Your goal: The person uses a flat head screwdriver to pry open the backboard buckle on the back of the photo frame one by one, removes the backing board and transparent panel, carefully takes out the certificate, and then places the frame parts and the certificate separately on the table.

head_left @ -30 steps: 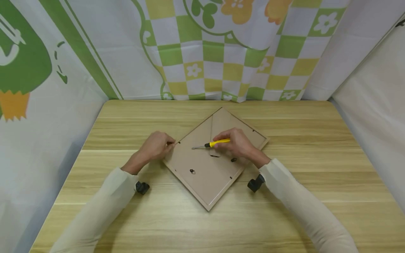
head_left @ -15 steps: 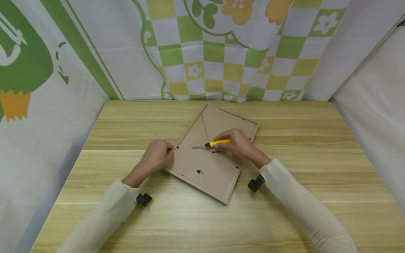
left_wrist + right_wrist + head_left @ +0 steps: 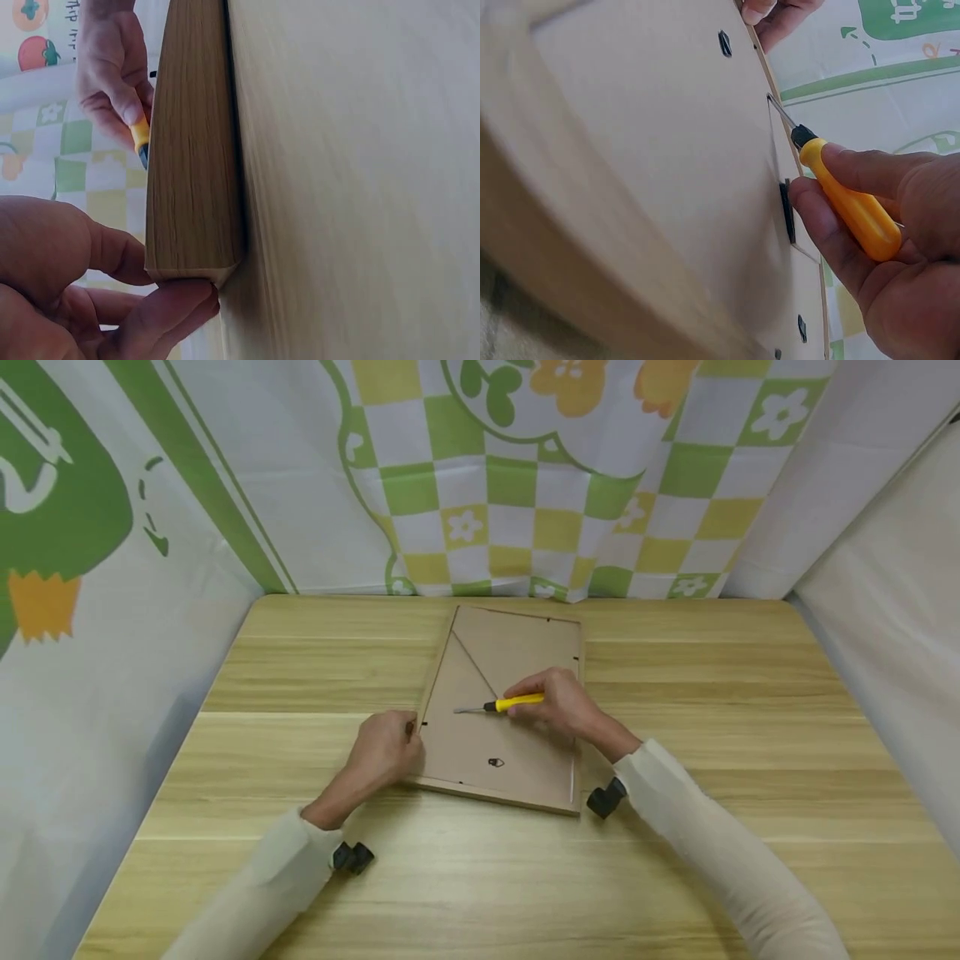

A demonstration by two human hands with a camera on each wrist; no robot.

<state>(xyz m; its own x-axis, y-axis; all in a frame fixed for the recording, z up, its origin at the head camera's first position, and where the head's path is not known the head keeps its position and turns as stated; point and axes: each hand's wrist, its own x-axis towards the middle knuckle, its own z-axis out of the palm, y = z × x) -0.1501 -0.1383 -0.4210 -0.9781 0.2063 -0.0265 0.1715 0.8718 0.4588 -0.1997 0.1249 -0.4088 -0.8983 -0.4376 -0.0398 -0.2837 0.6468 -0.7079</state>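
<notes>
A picture frame point(image 3: 465, 747) lies back side up on the table, its brown backing board and a hanging hook point(image 3: 496, 762) showing. My left hand point(image 3: 384, 747) grips the frame at its near left corner; in the left wrist view, fingers and thumb pinch the wooden corner point(image 3: 191, 225). My right hand point(image 3: 564, 703) holds a screwdriver by its yellow handle point(image 3: 851, 206), thumb and fingers curled round it. The screwdriver's shaft point(image 3: 471, 710) points left over the backing. A stand flap point(image 3: 472, 681) on the backing is partly hidden by the right hand.
The wood-grain table point(image 3: 712, 735) extends around the frame on all sides. At its back edge hangs a green, yellow and white checked curtain point(image 3: 510, 485). White printed cloth point(image 3: 172, 568) closes off the left side, and plain pale cloth point(image 3: 885, 543) the right.
The picture frame has turned counter-clockwise on the table, its near corner swinging right. My left hand has moved a little nearer and to the right with it. The right hand and screwdriver have stayed nearly still.
</notes>
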